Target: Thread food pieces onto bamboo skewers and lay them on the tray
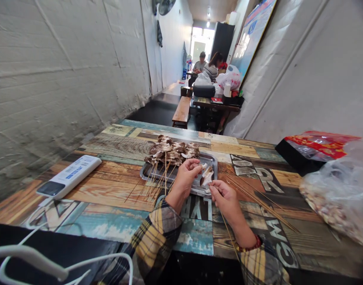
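My left hand (186,180) pinches the edge of a pale oyster mushroom piece (207,177) above the right part of a metal tray (214,162). Just to its right, my right hand (227,200) is closed on a thin bamboo skewer (225,225), whose lower length runs down past my wrist. The skewer's tip end is at the mushroom, partly hidden by it and my fingers. On the tray lies a heap of skewered brown and white mushrooms (172,150), their bare sticks (153,180) pointing toward me over the tray's near rim.
Loose bamboo skewers (264,206) lie right of my right hand. At the right edge are a clear bag of mushrooms (332,198) and a black box with red packaging (300,154). A white power bank (69,177) lies left. Two people sit at a farther table.
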`<control>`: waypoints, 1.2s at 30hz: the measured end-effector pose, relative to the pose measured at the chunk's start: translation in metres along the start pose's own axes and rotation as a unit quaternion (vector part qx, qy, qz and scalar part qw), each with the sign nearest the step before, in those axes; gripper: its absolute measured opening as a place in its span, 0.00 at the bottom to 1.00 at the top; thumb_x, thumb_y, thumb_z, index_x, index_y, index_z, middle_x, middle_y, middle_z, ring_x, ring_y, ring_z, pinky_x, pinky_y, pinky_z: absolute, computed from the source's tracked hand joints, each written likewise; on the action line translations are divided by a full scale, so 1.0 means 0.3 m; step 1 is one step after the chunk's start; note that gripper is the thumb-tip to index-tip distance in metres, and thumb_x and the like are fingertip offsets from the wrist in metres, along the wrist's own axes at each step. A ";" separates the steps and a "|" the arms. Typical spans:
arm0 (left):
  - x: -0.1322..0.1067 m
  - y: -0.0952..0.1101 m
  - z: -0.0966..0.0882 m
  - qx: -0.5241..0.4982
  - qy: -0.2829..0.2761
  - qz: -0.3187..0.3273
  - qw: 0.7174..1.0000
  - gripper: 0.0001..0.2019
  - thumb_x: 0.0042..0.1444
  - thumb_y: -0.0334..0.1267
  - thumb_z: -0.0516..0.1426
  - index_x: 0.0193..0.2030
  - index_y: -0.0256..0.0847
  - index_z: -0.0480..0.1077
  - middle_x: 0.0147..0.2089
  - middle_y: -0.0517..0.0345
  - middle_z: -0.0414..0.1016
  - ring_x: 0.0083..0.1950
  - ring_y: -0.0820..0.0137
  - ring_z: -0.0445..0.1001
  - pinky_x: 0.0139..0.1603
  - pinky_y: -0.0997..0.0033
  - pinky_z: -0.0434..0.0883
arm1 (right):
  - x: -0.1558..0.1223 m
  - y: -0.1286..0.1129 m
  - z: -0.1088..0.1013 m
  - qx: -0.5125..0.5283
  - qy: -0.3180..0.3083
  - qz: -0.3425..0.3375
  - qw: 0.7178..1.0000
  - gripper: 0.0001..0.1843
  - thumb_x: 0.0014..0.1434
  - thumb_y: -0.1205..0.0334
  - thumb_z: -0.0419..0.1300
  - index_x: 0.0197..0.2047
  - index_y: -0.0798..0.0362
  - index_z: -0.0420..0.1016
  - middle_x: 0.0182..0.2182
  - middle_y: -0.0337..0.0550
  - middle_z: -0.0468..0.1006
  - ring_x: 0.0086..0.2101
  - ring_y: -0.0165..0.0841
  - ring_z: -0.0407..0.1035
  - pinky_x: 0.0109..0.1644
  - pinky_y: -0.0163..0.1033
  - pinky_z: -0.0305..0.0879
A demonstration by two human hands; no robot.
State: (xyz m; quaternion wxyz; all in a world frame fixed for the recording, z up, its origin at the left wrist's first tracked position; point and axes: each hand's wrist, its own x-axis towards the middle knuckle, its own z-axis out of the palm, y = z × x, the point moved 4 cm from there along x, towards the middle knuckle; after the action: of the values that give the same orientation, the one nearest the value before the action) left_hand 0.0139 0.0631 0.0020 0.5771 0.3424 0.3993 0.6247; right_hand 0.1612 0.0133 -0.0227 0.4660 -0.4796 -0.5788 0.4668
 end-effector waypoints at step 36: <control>0.003 -0.040 -0.002 0.015 -0.073 -0.030 0.997 0.14 0.43 0.45 0.65 0.26 0.36 0.70 0.23 0.63 0.65 0.24 0.78 0.60 0.26 0.77 0.56 | -0.003 -0.020 0.004 -0.140 0.044 -0.070 0.987 0.10 0.61 0.54 0.54 0.35 0.52 0.67 0.19 0.32 0.67 0.19 0.27 0.62 0.25 0.32 0.57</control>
State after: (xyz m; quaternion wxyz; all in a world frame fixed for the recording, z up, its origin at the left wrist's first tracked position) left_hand 0.0187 0.0640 -0.0090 0.6179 0.3837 0.3760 0.5742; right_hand 0.1594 0.0116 -0.0170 0.4507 -0.5183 -0.6498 0.3254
